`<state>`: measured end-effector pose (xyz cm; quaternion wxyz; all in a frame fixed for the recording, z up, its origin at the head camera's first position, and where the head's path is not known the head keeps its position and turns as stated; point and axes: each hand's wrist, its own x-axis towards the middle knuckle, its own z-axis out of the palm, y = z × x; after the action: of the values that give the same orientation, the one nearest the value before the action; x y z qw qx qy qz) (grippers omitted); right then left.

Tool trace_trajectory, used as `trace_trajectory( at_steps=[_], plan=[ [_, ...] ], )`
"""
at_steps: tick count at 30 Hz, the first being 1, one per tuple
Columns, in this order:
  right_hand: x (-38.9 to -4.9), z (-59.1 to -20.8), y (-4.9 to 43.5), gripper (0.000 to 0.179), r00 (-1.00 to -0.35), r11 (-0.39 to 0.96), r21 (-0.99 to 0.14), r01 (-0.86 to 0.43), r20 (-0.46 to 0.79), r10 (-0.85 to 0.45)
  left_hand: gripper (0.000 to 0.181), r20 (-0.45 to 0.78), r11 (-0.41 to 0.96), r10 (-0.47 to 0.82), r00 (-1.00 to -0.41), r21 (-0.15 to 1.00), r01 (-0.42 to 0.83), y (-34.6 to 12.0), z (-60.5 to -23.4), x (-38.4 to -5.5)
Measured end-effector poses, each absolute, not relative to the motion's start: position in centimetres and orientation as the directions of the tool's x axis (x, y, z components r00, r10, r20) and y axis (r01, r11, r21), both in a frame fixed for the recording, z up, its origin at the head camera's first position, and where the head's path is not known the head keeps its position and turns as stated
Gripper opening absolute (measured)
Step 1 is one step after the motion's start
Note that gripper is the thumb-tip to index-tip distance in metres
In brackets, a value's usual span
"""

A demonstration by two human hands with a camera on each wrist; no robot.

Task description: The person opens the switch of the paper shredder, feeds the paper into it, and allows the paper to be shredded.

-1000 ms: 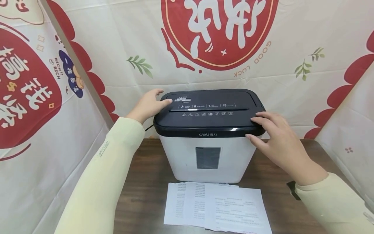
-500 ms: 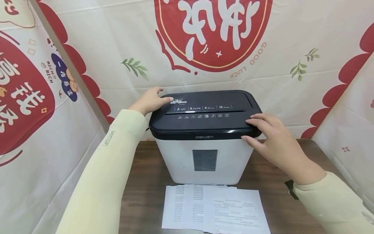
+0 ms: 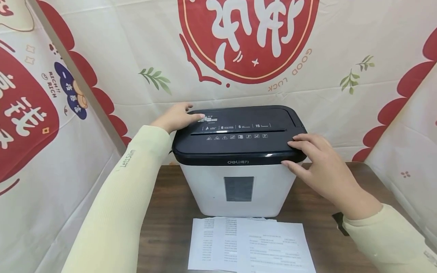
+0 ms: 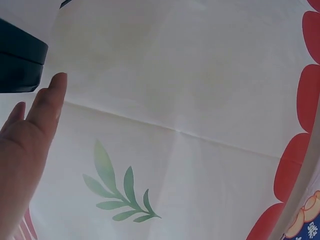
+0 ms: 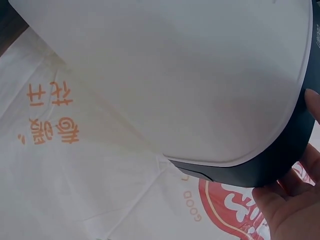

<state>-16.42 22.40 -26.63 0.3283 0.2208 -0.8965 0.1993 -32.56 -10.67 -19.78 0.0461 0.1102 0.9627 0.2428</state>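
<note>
A paper shredder with a black lid and a white bin stands upright on a wooden table. My left hand rests at the lid's back left corner, thumb over the top and fingers along the side. In the left wrist view, the left hand's fingers are nearly straight beside the lid's dark corner. At the lid's right end, my right hand rests with fingertips on top and thumb at the front rim. The right wrist view shows the right hand against the black rim.
Several printed paper sheets lie overlapping in front of the shredder. A small dark object is on the table, partly hidden by the right sleeve. Printed white cloth hangs behind and on both sides.
The head view has shifted slightly, moving the whole scene a little left and down. Both hands stay at about the same places on the shredder's lid.
</note>
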Motion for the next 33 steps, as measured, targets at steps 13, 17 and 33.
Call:
trace_trajectory(
  at_steps=[13,17,33],
  plan=[
    [-16.15,-26.68,22.23,0.052,-0.686,0.83,-0.21,-0.517,0.681,-0.255,0.061,-0.042,0.868,0.27,-0.962,0.442,0.225,-10.18,-19.98,-32.69],
    [-16.12,-26.69,22.2,0.052,-0.678,0.828,-0.203,-0.522,0.688,-0.259,0.06,-0.054,0.872,0.266,-0.962,0.439,0.217,-10.09,-19.94,-32.66],
    [-16.29,-26.91,22.09,0.054,-0.667,0.832,-0.188,-0.522,0.698,-0.26,0.059,-0.033,0.876,0.212,-0.977,0.45,0.174,-9.84,-20.22,-32.9]
  ],
)
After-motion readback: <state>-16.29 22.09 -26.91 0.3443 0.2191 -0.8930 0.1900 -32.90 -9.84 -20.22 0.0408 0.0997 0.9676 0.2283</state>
